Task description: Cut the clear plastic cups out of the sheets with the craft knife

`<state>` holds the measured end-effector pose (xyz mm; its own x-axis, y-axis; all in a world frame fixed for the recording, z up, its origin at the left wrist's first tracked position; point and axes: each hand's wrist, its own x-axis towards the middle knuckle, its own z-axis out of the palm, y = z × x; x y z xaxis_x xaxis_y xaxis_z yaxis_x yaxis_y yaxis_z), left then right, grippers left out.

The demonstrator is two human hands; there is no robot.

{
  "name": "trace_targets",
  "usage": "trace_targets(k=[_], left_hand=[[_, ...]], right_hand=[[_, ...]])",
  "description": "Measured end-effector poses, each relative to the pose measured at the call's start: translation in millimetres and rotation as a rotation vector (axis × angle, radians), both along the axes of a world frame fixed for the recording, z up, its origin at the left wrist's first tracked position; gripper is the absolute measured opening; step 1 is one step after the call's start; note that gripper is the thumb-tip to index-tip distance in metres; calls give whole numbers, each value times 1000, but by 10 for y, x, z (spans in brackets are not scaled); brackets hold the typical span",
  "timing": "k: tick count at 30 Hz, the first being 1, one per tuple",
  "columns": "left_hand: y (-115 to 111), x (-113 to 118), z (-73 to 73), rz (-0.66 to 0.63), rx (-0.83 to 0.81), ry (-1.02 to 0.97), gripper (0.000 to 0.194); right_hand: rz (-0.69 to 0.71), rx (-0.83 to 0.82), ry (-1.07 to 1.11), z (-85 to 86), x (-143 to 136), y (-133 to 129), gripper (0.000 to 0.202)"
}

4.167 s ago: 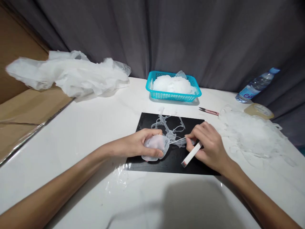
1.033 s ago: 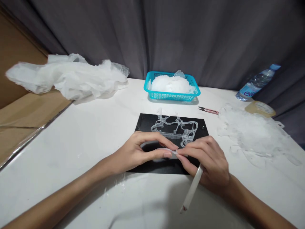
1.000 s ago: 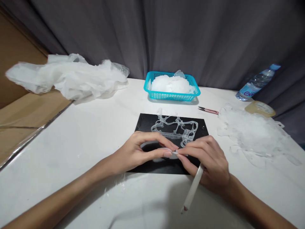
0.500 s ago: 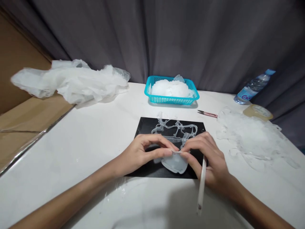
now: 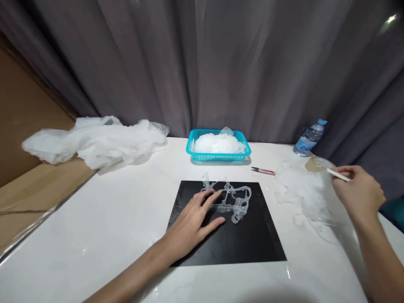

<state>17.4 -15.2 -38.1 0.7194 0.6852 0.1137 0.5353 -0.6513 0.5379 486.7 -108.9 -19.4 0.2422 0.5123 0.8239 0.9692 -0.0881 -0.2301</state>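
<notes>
Plastic webbing [image 5: 241, 206] by my spread left hand [image 5: 191, 225] looks light, floppy, best pinched where bunched, while my right hand [image 5: 360, 191] grips a white stick [image 5: 338, 175].

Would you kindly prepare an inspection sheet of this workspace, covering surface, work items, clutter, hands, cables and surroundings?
Surface: glossy white table, black mat on it.
Work items: translucent plastic frame on the mat, partly past its far edge; white stick-like tool.
Clutter: teal basket holding white pieces; pink-handled snips; loose translucent heap; bottle; white plastic sheeting.
Hands: left hand open, fingers spread over mat and frame, contact unclear; right hand, grip closed on the tool, near the translucent heap.
Cables: nothing seen.
Surroundings: grey curtain behind; cardboard at left.
</notes>
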Motion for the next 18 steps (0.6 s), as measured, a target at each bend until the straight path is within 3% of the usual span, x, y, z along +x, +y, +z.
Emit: trace_targets(k=[3,8,12,15,18], left_hand=[[41,100,24,12,33,50,68],[239,379,48,9,86,81,81],[359,537,41,-122,-67,13,45],[373,556,68,-168,-120,-15,26],[369,538,137,-153,-130,-39,27]], right_hand=[[-267,-27,-53,-108,135,-53,17],[-365,-220,-194,-202,73,-58,24],[-506,-382,-186,-231,-34,-54,29],[-476,-217,-162,-187,-133,-42,26],[-384,-67,-158,-82,-292,29,25]])
